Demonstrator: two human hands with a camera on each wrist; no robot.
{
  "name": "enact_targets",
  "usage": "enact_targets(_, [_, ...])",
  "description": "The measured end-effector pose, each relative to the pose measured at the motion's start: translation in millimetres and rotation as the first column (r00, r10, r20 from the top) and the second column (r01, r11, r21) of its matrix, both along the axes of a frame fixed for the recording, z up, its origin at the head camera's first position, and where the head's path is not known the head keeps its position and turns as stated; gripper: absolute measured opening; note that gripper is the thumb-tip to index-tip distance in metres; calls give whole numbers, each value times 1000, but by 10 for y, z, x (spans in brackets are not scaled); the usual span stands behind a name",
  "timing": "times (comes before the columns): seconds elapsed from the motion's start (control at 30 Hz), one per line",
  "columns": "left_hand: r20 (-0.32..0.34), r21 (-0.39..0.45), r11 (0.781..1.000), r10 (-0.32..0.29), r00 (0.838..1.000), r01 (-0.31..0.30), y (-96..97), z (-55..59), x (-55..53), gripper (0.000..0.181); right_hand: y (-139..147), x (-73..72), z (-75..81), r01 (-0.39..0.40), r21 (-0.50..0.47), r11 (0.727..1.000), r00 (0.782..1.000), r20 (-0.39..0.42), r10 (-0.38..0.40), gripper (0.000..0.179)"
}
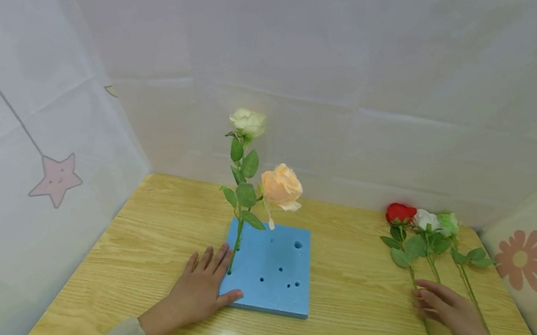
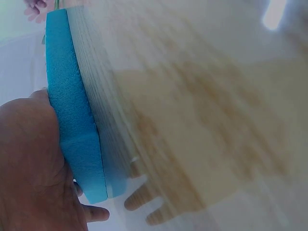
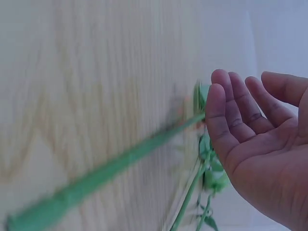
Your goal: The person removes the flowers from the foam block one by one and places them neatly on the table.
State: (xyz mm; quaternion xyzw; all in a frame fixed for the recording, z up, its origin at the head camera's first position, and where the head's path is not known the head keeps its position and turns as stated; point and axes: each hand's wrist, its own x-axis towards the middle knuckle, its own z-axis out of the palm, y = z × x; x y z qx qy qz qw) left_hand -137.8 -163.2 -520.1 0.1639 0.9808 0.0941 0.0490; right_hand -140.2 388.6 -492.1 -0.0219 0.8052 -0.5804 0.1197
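Note:
My left hand (image 1: 198,292) rests at the left edge of a blue foam block (image 1: 280,257), fingers spread, thumb along its near edge. The left wrist view shows the block's blue side (image 2: 72,86) against that hand. A cream rose (image 1: 248,123) and a peach rose (image 1: 282,187) stand above the block's left side; one green stem enters a hole there. Over the stems at the right hovers my right hand (image 1: 451,313), nearest the long stem of a red rose (image 1: 400,213). In the right wrist view its fingers (image 3: 219,115) are loosely bent, holding nothing, with a green stem (image 3: 115,166) beside them.
A white rose (image 1: 426,220) and a pale green rose (image 1: 447,224) lie beside the red one on the wooden table (image 1: 178,206). Several holes dot the block, one wider hole (image 1: 298,245) near its far right corner. Printed cloth (image 1: 285,64) encloses the back and sides.

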Motion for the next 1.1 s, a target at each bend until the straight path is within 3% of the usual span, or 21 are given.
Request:
enact_targets(0.3, [2,-2,1000,-6,1000,6,-3,0,0,97,-420,-46,56,-71,-39,997,995,-74,68,47])
enact_targets(0.6, [5,-11,1000,-3,1000,3,-5,-1,-10,96,-786,-113,113,-97,-101,990,987,-136,83,44])
enact_targets(0.83, [1,-13,1000,-4,1000,4,-8,6,-5,97,-1067,-166,109,-168,-159,973,973,-186,138,41])
enact_targets(1.1, [11,-14,1000,-4,1000,4,-3,9,-4,97,-1396,-209,105,-201,-215,956,971,-169,166,42])
